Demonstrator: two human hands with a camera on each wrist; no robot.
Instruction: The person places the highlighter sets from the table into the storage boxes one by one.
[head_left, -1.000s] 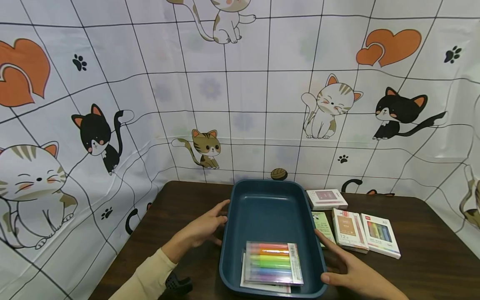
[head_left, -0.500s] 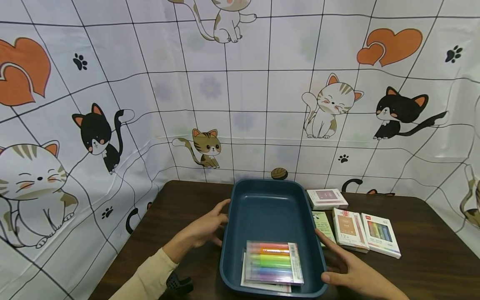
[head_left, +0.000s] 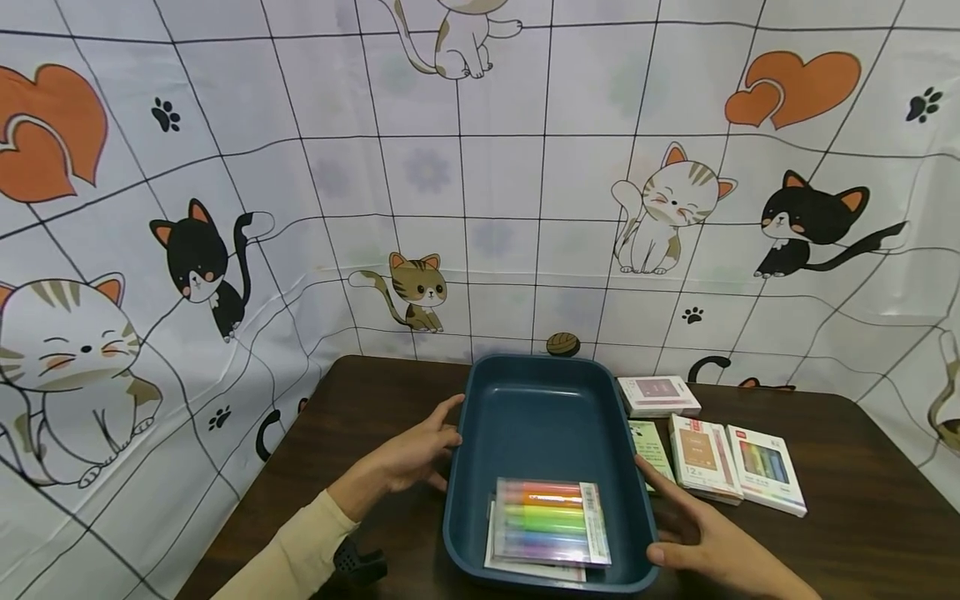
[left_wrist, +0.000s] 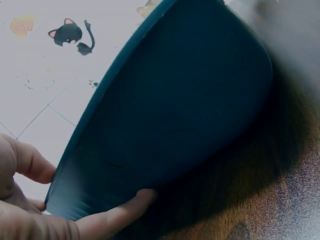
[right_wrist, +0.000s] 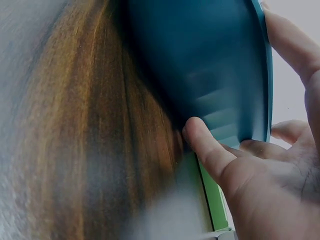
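Observation:
A deep blue plastic tray stands on the dark wooden table, its long sides running away from me. My left hand holds its left side: in the left wrist view the thumb lies against the lower wall and a finger meets the rim. On the right side my right hand holds it likewise, its thumb low on the wall and fingers at the rim. Inside, near the front, a clear pack of rainbow-coloured pens lies over a flat white pack, mostly covered.
Right of the tray lie a white box, a green pack partly hidden by the tray, a stack with a brown label, and a white box with coloured stripes. A black object sits by the left wrist. A cat-print curtain hangs behind.
The head view has tilted and shifted slightly. Both hands keep their places on the tray, and the packs inside have not moved.

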